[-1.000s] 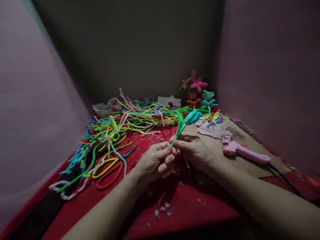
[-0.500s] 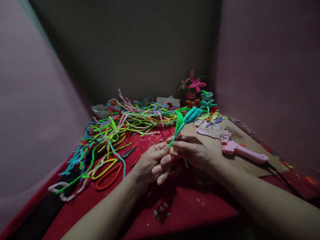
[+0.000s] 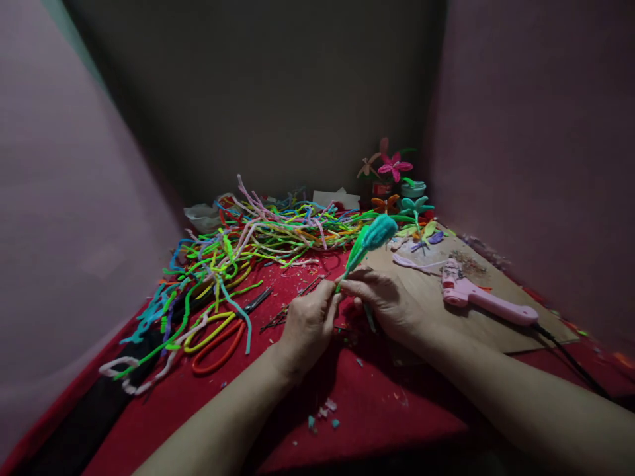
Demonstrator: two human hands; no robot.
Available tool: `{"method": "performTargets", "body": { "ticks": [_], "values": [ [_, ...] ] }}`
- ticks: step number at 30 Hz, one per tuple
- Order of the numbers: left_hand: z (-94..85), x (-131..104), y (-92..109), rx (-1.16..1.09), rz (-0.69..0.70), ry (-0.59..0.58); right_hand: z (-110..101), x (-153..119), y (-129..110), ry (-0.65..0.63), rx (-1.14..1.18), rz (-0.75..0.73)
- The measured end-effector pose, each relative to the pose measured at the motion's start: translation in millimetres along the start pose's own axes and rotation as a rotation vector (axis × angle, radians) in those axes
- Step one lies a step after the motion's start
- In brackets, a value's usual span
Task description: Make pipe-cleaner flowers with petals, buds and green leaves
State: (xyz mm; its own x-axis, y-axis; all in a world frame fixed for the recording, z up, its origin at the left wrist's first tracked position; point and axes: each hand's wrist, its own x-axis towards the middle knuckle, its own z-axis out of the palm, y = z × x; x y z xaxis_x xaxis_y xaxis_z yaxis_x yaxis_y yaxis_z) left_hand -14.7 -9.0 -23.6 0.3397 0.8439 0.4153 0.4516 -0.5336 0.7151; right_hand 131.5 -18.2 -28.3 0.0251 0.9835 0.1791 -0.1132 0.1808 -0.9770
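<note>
A pipe-cleaner flower [image 3: 380,233] with a teal bud tilts up and to the right above my hands. Its green leaf [image 3: 358,246] lies close along the stem. My left hand [image 3: 308,320] pinches the lower stem, its fingers curled in. Right beside it, my right hand [image 3: 384,297] grips the same stem between thumb and forefinger. A teal length [image 3: 370,317] hangs below my right hand; where its upper end goes is hidden.
Many coloured pipe cleaners [image 3: 278,231] heap at the back left, with scissors [image 3: 218,340] in front. A pink glue gun [image 3: 489,303] rests on a brown board [image 3: 520,330] at right. Finished flowers [image 3: 395,166] stand behind. Scraps dot the red cloth [image 3: 397,423].
My left hand has turned over and its fingers have curled in, with the back of the hand now showing. The flower has turned, bringing the leaf nearer the bud.
</note>
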Motion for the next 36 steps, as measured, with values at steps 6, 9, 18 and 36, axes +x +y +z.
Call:
{"method": "performTargets", "body": {
  "ticks": [6,9,18,36],
  "values": [
    [-1.8,3,4,-0.335,-0.263,-0.151,-1,0,3,-0.094,0.152,0.058],
    [-6.6,8,9,-0.513,-0.357,-0.220,-3,-1,4,-0.211,0.233,0.130],
    [-8.8,9,2,-0.883,-0.451,-0.373,-3,-1,-4,-0.161,0.149,0.093],
    [-11.4,10,1,-0.933,-0.422,-0.513,-6,2,8,-0.164,0.167,0.038]
  ]
}}
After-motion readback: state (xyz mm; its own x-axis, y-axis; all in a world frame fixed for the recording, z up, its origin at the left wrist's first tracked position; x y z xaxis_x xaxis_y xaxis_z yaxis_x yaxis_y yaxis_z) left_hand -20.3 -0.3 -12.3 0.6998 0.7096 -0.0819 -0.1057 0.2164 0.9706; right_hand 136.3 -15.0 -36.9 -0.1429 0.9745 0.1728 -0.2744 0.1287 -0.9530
